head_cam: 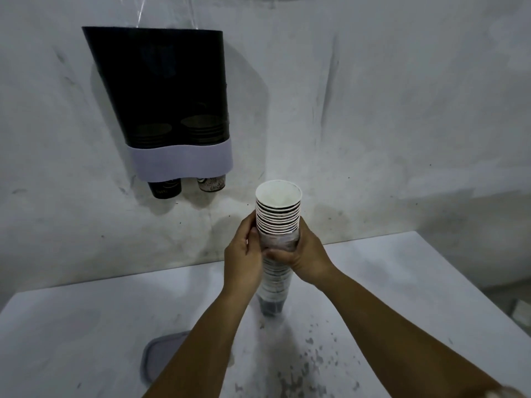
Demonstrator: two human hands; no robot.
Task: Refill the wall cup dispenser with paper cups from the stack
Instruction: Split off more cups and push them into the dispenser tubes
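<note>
Both hands, left (242,254) and right (309,258), fingers wrapped around the stack (278,225) mid-table (402,282); open wall separates it from the dispenser (169,104). Cup print illegible.

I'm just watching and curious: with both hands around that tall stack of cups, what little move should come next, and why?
Probably lift a short batch of cups off the top. Both the left hand and right hand grip the stack partway up, its base on the table. The dispenser on the wall looks only partly filled, with room above the cups inside.
</note>
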